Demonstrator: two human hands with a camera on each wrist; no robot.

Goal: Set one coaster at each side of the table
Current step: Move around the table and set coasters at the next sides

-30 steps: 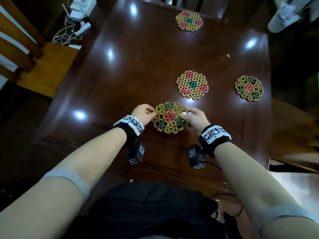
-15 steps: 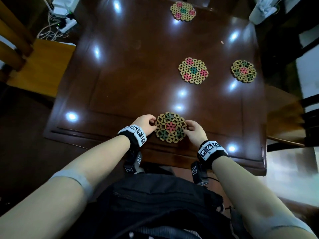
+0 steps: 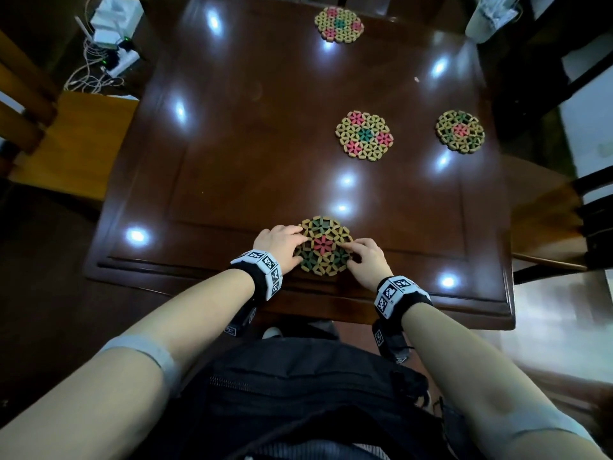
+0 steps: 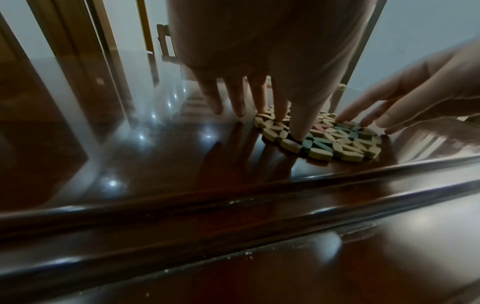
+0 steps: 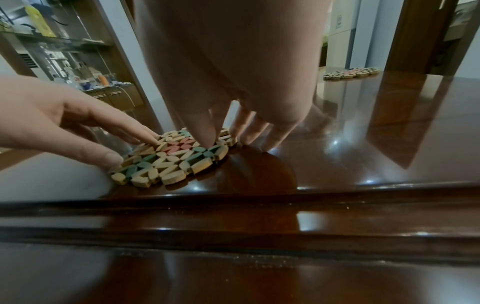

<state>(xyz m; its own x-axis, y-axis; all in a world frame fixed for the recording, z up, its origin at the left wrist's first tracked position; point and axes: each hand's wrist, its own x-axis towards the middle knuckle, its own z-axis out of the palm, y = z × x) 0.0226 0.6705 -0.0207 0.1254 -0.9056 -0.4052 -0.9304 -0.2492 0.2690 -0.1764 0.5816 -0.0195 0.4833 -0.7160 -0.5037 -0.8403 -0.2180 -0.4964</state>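
Note:
A round woven coaster with a pink middle lies flat by the near edge of the dark wooden table. My left hand rests on its left rim with straight fingers, and my right hand presses its right rim the same way. In the left wrist view my thumb and fingers touch the coaster. The right wrist view has my fingertips on the coaster. A second coaster lies mid-table, a third by the right edge, and another by the far edge.
A raised moulding runs along the table's near edge. A wooden chair stands at the left and a dark chair at the right. A power strip with cables lies on the floor at the far left. A black bag sits against my body.
Both hands have slid the coaster toward me, from further in on the table to just inside the near edge. The other coasters have stayed put.

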